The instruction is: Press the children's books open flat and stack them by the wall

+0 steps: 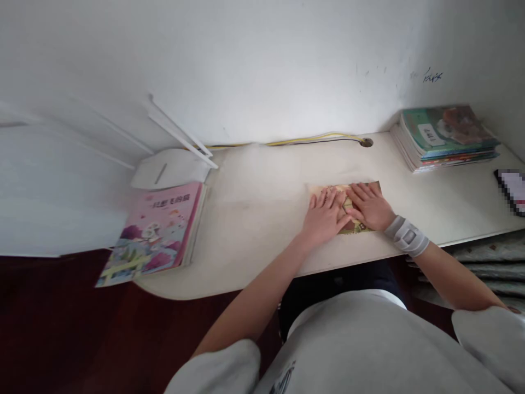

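A thin book with a tan, illustrated cover [318, 189] lies flat on the pale desk [262, 219], a little right of centre. My left hand [324, 216] rests flat on its left part, fingers stretched out. My right hand [371, 205] lies flat on its right part, fingers spread, with a grey band around the wrist. The two hands touch at the middle and hide most of the cover.
A pink picture book [153, 235] sits on a pile at the desk's left edge, a white router [170, 167] behind it. A stack of books [445, 137] fills the back right corner. A yellow cable [311, 139] runs along the wall. A phone [512, 189] lies far right.
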{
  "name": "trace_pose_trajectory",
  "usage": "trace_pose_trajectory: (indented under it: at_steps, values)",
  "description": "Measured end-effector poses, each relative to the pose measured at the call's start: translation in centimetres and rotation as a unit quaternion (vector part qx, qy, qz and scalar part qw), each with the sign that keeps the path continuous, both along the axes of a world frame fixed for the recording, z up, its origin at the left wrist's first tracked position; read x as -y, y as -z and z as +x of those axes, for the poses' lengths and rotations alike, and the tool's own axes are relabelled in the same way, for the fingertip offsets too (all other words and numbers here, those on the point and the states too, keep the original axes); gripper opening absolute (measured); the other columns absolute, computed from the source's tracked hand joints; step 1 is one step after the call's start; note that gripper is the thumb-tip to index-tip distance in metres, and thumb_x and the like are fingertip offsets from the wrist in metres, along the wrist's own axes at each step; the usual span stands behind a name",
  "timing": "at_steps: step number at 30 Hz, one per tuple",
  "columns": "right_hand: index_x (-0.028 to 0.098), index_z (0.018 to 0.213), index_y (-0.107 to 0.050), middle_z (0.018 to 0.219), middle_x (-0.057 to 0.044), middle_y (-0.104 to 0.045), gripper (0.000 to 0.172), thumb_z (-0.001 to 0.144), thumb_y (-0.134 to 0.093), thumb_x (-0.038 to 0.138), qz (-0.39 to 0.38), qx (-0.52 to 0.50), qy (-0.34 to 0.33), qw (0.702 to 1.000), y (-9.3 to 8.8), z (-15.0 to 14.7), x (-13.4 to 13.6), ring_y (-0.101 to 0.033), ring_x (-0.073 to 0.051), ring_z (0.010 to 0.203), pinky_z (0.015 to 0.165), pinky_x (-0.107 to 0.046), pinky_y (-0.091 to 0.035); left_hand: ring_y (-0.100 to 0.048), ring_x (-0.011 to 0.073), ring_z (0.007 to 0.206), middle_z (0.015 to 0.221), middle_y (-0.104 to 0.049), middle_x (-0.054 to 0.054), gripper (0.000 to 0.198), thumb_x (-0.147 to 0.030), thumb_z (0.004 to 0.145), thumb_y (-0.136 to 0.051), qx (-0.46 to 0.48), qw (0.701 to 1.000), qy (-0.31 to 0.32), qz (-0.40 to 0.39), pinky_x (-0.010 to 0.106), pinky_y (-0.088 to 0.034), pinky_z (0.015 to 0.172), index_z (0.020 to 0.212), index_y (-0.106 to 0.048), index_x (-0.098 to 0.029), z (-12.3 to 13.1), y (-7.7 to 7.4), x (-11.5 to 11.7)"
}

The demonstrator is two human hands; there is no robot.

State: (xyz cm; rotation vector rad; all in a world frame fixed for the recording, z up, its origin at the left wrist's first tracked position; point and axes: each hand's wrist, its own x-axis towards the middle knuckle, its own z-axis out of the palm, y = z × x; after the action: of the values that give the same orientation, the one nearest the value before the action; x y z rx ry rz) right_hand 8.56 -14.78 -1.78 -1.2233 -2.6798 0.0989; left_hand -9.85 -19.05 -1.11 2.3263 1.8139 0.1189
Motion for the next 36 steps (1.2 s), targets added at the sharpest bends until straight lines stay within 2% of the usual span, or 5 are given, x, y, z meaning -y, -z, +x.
trace_pose_trajectory:
  at_steps: [6, 12, 21, 28, 36]
  values:
    - [0.008, 0.138, -0.04, 0.146, -0.018, -0.034, 0.061, 0.092, -0.033, 0.048, -0.001, -0.004, 0.062, 0.998, -0.5, 3.4, -1.3, -0.027, -0.032, 0.136, 0.109, -0.054, -0.018, -0.011, 0.0294, 0.142, 0.153, -0.02, 0.013, 0.067, -0.05, 0.091, -0.021, -0.009, 0.997, -0.079, 0.0, 0.054, -0.003, 0.113, 0.145, -0.024, -0.011, -2.2, -0.1, 0.4]
    - [0.013, 0.141, -0.035, 0.147, -0.014, -0.034, 0.059, 0.094, -0.024, 0.047, -0.036, -0.087, 0.014, 0.995, -2.6, -2.8, 0.2, -0.024, -0.027, 0.138, 0.11, -0.052, -0.02, -0.006, 0.0275, 0.142, 0.154, -0.018, 0.01, 0.061, -0.04, 0.09, -0.03, 0.039, 0.999, -0.01, 0.009, 0.051, -0.001, 0.114, 0.146, -0.022, -0.015, 2.4, -0.5, -1.6]
    - [0.003, 0.141, -0.032, 0.148, -0.019, -0.03, 0.084, 0.086, -0.027, 0.066, -0.039, -0.044, -0.013, 0.998, 0.0, -1.7, -0.5, -0.024, -0.03, 0.138, 0.113, -0.046, -0.016, -0.012, 0.0257, 0.142, 0.153, -0.022, 0.007, 0.063, -0.046, 0.091, -0.027, 0.02, 1.0, 0.019, 0.006, 0.044, -0.009, 0.115, 0.146, -0.022, -0.016, 1.3, 0.6, -2.5]
    - [0.005, 0.14, -0.036, 0.147, -0.016, -0.033, 0.075, 0.089, -0.028, 0.059, 0.001, 0.016, 0.025, 1.0, 0.7, 0.1, -1.5, -0.027, -0.028, 0.137, 0.112, -0.043, -0.017, -0.02, 0.0224, 0.14, 0.152, -0.025, 0.009, 0.064, -0.044, 0.094, -0.011, -0.022, 0.995, -0.088, 0.027, 0.041, -0.016, 0.114, 0.144, -0.026, -0.008, -1.5, 0.8, -2.1]
    - [0.0, 0.135, -0.042, 0.142, -0.019, -0.041, 0.063, 0.093, -0.028, 0.045, 0.04, 0.017, 0.123, 0.991, 1.3, 2.6, -2.2, -0.034, -0.026, 0.133, 0.108, -0.036, -0.027, -0.019, 0.0311, 0.139, 0.148, -0.028, 0.022, 0.07, -0.05, 0.091, -0.025, 0.008, 0.979, -0.201, 0.038, 0.044, -0.016, 0.113, 0.138, -0.033, 0.001, -3.5, 1.4, -1.3]
